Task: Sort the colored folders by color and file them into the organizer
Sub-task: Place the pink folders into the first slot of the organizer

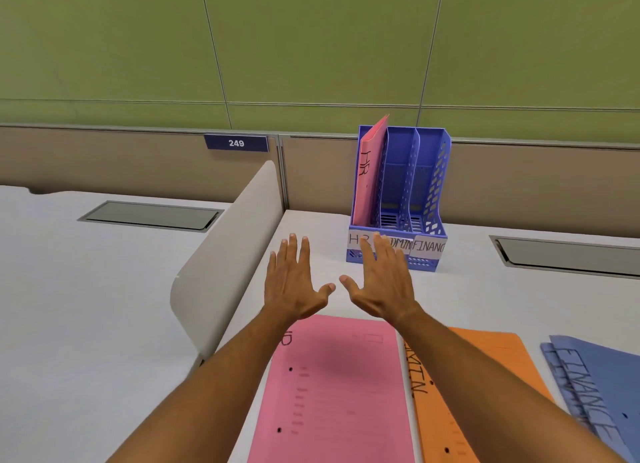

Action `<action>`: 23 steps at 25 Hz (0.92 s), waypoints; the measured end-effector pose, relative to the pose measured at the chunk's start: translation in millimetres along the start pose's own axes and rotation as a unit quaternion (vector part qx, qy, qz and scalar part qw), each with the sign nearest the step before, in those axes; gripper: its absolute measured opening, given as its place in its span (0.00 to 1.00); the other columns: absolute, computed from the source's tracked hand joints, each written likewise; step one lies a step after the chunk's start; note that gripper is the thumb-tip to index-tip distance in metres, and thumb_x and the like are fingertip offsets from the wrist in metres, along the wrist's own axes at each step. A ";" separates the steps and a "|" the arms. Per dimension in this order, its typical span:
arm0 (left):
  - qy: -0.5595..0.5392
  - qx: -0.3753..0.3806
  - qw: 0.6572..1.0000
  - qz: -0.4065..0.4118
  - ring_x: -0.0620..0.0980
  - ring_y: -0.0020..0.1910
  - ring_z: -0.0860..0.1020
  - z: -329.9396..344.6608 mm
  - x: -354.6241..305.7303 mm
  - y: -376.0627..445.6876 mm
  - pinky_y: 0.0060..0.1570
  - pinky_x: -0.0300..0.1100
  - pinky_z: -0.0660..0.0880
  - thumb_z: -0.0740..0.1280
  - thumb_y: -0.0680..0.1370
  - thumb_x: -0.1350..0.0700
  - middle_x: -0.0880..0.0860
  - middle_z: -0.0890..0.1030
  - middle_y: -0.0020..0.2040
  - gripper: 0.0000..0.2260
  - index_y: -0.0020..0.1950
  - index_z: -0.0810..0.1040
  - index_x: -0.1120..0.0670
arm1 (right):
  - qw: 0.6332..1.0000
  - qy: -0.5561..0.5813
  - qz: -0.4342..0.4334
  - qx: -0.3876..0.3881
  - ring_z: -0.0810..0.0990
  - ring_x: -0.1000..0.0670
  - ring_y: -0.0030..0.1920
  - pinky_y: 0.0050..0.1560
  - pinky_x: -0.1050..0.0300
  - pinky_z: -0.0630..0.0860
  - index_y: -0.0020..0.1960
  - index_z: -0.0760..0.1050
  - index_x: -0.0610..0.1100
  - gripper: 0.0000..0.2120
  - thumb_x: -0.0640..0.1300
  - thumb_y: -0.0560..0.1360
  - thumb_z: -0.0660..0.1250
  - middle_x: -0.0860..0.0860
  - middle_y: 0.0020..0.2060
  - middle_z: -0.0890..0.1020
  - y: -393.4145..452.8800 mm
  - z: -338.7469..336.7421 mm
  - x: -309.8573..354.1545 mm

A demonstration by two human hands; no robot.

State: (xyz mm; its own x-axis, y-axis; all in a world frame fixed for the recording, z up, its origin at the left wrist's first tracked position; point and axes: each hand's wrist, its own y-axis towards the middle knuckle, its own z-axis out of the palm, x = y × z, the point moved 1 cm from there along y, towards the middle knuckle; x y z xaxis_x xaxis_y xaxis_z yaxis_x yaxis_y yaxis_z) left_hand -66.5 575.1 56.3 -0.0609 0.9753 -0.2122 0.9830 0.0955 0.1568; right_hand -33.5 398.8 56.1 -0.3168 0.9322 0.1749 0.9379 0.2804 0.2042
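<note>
1. I am watching the left hand (294,282) hovering flat, fingers spread, gripping nothing; a grey divider (228,254) is standing just left of it.
2. The pink folder (332,390) is lying behind both wrists, long axis running toward the organizer (401,192).
3. The right hand (381,282) is splayed and empty too, fingertips nearest the HR slot, where one pink folder is already standing.
4. Orange folder (485,376) and blue folders (595,386) are waiting rightward; open desk ahead.

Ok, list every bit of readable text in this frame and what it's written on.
"249": plate on the partition.
"HR": pink folder standing in the organizer.
"H", "DMIN", "FINANC": organizer's front labels, partly hidden by the right hand and cut off.
"R": flat pink folder, partly hidden by the left arm.
"MIN": orange folder.
"FINANCE": blue folders.
Faint printed marks on the flat pink folder: unreadable.
</note>
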 end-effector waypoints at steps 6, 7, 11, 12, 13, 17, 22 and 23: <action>-0.049 0.046 0.998 -0.021 0.56 0.78 0.41 26.1 27.9 -44.5 0.76 0.54 0.44 0.60 0.73 0.32 0.57 0.40 0.79 0.47 0.78 0.38 0.53 | 0.999 -0.005 0.020 0.026 0.44 0.43 0.78 0.76 0.42 0.43 0.79 0.44 0.45 0.43 0.69 0.72 0.49 0.42 0.78 0.47 -48.4 21.5 23.7; -0.064 0.053 0.996 -0.030 0.56 0.78 0.42 30.6 33.4 -54.3 0.76 0.53 0.45 0.61 0.73 0.33 0.58 0.41 0.79 0.47 0.78 0.38 0.54 | 0.999 -0.004 0.024 0.028 0.44 0.43 0.78 0.76 0.41 0.44 0.79 0.44 0.45 0.43 0.68 0.73 0.50 0.42 0.78 0.47 -57.1 26.4 27.7; -0.115 0.097 0.987 -0.061 0.57 0.78 0.46 47.6 53.3 -91.9 0.74 0.52 0.52 0.66 0.73 0.39 0.58 0.45 0.79 0.46 0.79 0.41 0.55 | 0.997 0.007 0.047 0.055 0.43 0.43 0.78 0.76 0.42 0.44 0.79 0.43 0.44 0.43 0.67 0.73 0.52 0.41 0.78 0.46 -95.4 49.1 40.5; -0.117 0.109 0.985 -0.067 0.57 0.78 0.48 52.6 56.9 -100.2 0.74 0.52 0.53 0.66 0.73 0.39 0.58 0.47 0.79 0.46 0.79 0.42 0.55 | 0.996 0.010 0.054 0.063 0.43 0.43 0.78 0.76 0.42 0.44 0.78 0.42 0.44 0.43 0.68 0.73 0.52 0.41 0.78 0.46 -105.7 55.0 41.7; -0.114 0.122 0.984 -0.070 0.57 0.77 0.49 57.1 60.7 -107.2 0.73 0.52 0.54 0.65 0.72 0.39 0.58 0.48 0.79 0.46 0.79 0.42 0.55 | 0.995 0.012 0.063 0.071 0.43 0.43 0.78 0.76 0.42 0.44 0.78 0.43 0.44 0.44 0.68 0.73 0.52 0.41 0.78 0.46 -115.4 60.1 43.4; -0.075 0.134 0.985 -0.073 0.58 0.72 0.61 70.2 70.2 -127.0 0.67 0.52 0.64 0.64 0.72 0.39 0.59 0.62 0.74 0.40 0.76 0.54 0.58 | 0.990 0.018 0.094 0.104 0.45 0.43 0.78 0.76 0.43 0.44 0.79 0.44 0.45 0.44 0.68 0.72 0.53 0.42 0.78 0.47 -148.5 75.9 46.7; -0.115 0.148 0.977 -0.099 0.56 0.60 0.70 71.7 73.5 -136.1 0.58 0.49 0.71 0.64 0.73 0.42 0.56 0.71 0.60 0.25 0.63 0.69 0.57 | 0.980 0.033 0.123 0.155 0.46 0.44 0.78 0.76 0.41 0.46 0.79 0.42 0.45 0.45 0.69 0.73 0.53 0.43 0.78 0.46 -167.7 85.3 50.0; -0.133 0.155 0.973 -0.104 0.56 0.59 0.71 72.5 74.0 -135.7 0.57 0.49 0.72 0.65 0.74 0.42 0.57 0.72 0.59 0.24 0.62 0.69 0.58 | 0.975 0.048 0.130 0.172 0.46 0.44 0.78 0.76 0.40 0.47 0.78 0.40 0.45 0.45 0.68 0.73 0.54 0.43 0.78 0.46 -169.3 86.9 51.2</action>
State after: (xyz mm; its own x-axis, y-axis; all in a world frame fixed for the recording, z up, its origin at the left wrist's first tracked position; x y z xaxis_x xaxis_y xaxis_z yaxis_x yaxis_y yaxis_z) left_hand -191.9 619.9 -50.5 -0.2578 0.8515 -0.4567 0.9617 0.1805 -0.2063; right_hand -196.2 418.9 -53.2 -0.0590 0.9611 0.2698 0.9750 0.1135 -0.1911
